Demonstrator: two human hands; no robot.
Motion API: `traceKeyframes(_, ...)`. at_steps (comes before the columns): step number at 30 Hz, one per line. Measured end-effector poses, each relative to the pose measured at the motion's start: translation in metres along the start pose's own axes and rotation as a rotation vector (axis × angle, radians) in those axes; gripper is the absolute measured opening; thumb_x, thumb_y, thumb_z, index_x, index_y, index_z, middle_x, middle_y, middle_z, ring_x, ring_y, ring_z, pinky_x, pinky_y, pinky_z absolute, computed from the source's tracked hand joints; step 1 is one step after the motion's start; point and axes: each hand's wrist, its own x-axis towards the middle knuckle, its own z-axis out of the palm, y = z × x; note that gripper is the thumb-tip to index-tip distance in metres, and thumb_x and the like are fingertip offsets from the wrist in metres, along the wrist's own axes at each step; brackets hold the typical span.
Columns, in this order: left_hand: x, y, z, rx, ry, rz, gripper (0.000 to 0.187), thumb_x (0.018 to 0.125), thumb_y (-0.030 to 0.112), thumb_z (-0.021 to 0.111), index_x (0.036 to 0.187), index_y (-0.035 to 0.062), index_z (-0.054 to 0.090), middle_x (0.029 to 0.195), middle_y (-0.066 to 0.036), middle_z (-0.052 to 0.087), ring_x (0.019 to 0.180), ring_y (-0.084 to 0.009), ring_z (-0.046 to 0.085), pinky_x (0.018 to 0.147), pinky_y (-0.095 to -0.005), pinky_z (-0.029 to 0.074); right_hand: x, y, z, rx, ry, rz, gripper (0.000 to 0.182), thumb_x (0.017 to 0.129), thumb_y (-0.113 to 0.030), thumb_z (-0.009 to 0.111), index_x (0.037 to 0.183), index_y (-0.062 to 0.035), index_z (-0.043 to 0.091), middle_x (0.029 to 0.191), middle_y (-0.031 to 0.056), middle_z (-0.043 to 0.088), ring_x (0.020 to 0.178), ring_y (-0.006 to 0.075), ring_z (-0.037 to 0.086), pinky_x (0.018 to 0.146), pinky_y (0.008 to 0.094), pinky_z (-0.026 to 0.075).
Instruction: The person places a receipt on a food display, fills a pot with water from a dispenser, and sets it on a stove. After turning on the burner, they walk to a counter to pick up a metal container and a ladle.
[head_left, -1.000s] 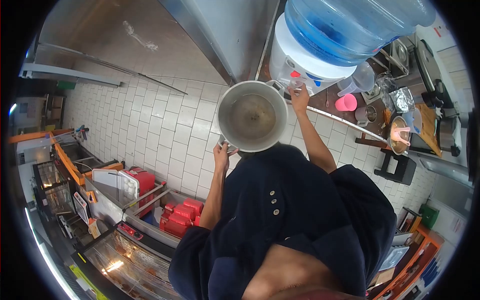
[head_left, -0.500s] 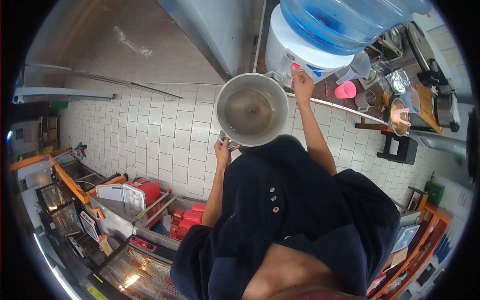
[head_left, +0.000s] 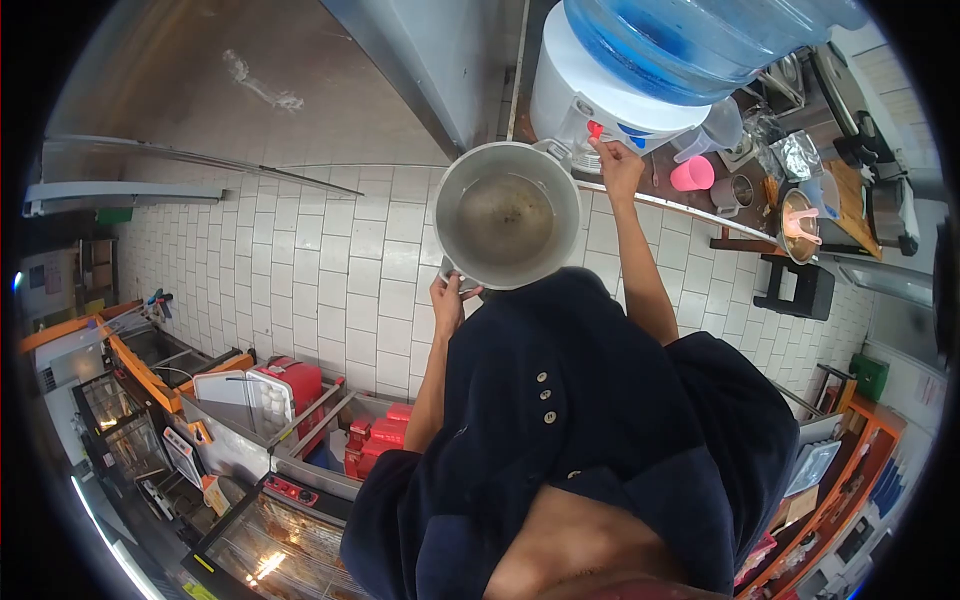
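A grey metal pot (head_left: pixel 452 240) with two side handles hangs over the tiled floor, in front of my body. Shallow clear liquid (head_left: pixel 505 218) covers its bottom, with dark specks in the middle. My left hand (head_left: pixel 450 297) is closed around the near handle. The far handle lies by the front of a white water dispenser (head_left: pixel 555 100), which carries a large blue water bottle (head_left: pixel 650 50). My right hand (head_left: pixel 619 168) has its fingertips pinched at the lower end of the dispenser's red tap lever (head_left: pixel 595 130). A blue tap (head_left: pixel 632 131) sits beside it.
On the counter right of the dispenser stand a pink cup (head_left: pixel 692 173), a metal mug (head_left: pixel 733 195), a clear jug (head_left: pixel 715 128) and a bowl (head_left: pixel 798 232). A black stool (head_left: pixel 795 288) is below. A steel cabinet (head_left: pixel 240 90) rises at left; red boxes (head_left: pixel 378 440) lie lower left.
My right hand has drawn slightly back and to the right, so more of the red tap lever shows. The pot and my left hand stay nearly in place.
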Motion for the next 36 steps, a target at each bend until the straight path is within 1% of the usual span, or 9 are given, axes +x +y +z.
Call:
traceKeyframes(6, 0.001, 0.007, 0.008, 0.023, -0.007, 0.023, 0.025, 0.093, 0.011, 0.043, 0.104, -0.0095, 0.053, 0.088, -0.009, 0.055, 0.074, -0.0179, 0.062, 0.062, -0.0293, 0.060, 0.003, 0.005, 0.003, -0.004, 0.023, 0.003, 0.037, 0.073, -0.036, 0.075, 0.074, 0.0008, 0.068, 0.058, 0.0071, 0.062, 0.052, 0.0121, 0.053, 0.054, 0.0281, 0.042)
traceKeyframes(10, 0.007, -0.003, 0.005, 0.022, 0.032, -0.013, 0.026, 0.093, 0.012, 0.044, 0.104, -0.0096, 0.053, 0.088, -0.009, 0.055, 0.074, -0.0182, 0.062, 0.062, -0.0292, 0.060, 0.006, 0.010, 0.006, 0.008, 0.016, -0.013, 0.038, 0.073, -0.036, 0.076, 0.073, 0.0011, 0.068, 0.058, 0.0070, 0.062, 0.052, 0.0117, 0.053, 0.055, 0.0280, 0.042)
traceKeyframes(12, 0.010, -0.005, 0.003, 0.012, -0.014, -0.016, 0.026, 0.093, 0.012, 0.044, 0.105, -0.0098, 0.053, 0.090, -0.011, 0.056, 0.074, -0.0185, 0.062, 0.062, -0.0292, 0.060, 0.007, 0.012, 0.007, 0.003, 0.016, -0.010, 0.038, 0.073, -0.036, 0.076, 0.073, 0.0012, 0.068, 0.059, 0.0072, 0.062, 0.053, 0.0120, 0.053, 0.055, 0.0278, 0.042)
traceKeyframes(16, 0.015, -0.010, 0.008, -0.004, 0.023, -0.046, 0.026, 0.093, 0.012, 0.045, 0.105, -0.0104, 0.052, 0.091, -0.011, 0.056, 0.074, -0.0191, 0.062, 0.062, -0.0291, 0.060, 0.006, 0.010, 0.006, -0.019, 0.017, -0.030, 0.038, 0.073, -0.036, 0.076, 0.073, 0.0012, 0.068, 0.059, 0.0073, 0.063, 0.053, 0.0124, 0.054, 0.055, 0.0275, 0.042)
traceKeyframes(19, 0.021, -0.015, 0.008, -0.023, 0.011, -0.018, 0.027, 0.092, 0.012, 0.045, 0.105, -0.0107, 0.052, 0.093, -0.012, 0.056, 0.075, -0.0197, 0.062, 0.062, -0.0290, 0.060, 0.006, 0.012, 0.005, -0.015, 0.023, -0.061, 0.039, 0.073, -0.037, 0.076, 0.073, 0.0014, 0.068, 0.060, 0.0074, 0.063, 0.053, 0.0129, 0.055, 0.055, 0.0276, 0.042)
traceKeyframes(25, 0.022, -0.016, 0.010, -0.008, 0.055, -0.036, 0.027, 0.093, 0.012, 0.045, 0.108, -0.0098, 0.052, 0.097, -0.014, 0.058, 0.077, -0.0201, 0.063, 0.060, -0.0281, 0.059, 0.007, 0.014, 0.007, 0.018, -0.002, -0.007, 0.039, 0.074, -0.036, 0.075, 0.073, 0.0016, 0.068, 0.059, 0.0064, 0.062, 0.053, 0.0116, 0.054, 0.055, 0.0274, 0.042)
traceKeyframes(28, 0.022, -0.018, 0.010, -0.001, 0.061, -0.014, 0.027, 0.093, 0.012, 0.044, 0.110, -0.0083, 0.052, 0.096, -0.014, 0.060, 0.073, -0.0206, 0.064, 0.059, -0.0278, 0.059, 0.008, 0.016, 0.008, 0.028, -0.003, 0.013, 0.038, 0.074, -0.035, 0.075, 0.073, 0.0018, 0.068, 0.059, 0.0060, 0.062, 0.054, 0.0104, 0.053, 0.056, 0.0269, 0.042)
traceKeyframes(30, 0.022, -0.019, 0.007, 0.035, 0.062, -0.044, 0.027, 0.094, 0.012, 0.044, 0.111, -0.0073, 0.052, 0.095, -0.014, 0.061, 0.070, -0.0214, 0.064, 0.057, -0.0273, 0.058, 0.007, 0.018, 0.010, 0.057, 0.010, -0.043, 0.034, 0.076, -0.033, 0.075, 0.073, 0.0002, 0.067, 0.055, 0.0010, 0.057, 0.047, 0.0051, 0.047, 0.044, 0.0211, 0.036)
traceKeyframes(36, 0.024, -0.020, 0.005, 0.052, 0.067, -0.095, 0.027, 0.093, 0.014, 0.045, 0.109, -0.0063, 0.053, 0.093, -0.015, 0.062, 0.069, -0.0229, 0.065, 0.052, -0.0265, 0.057, 0.008, 0.022, 0.013, 0.074, 0.029, -0.057, 0.034, 0.076, -0.033, 0.074, 0.072, -0.0003, 0.067, 0.055, 0.0006, 0.056, 0.046, 0.0049, 0.046, 0.044, 0.0211, 0.035)
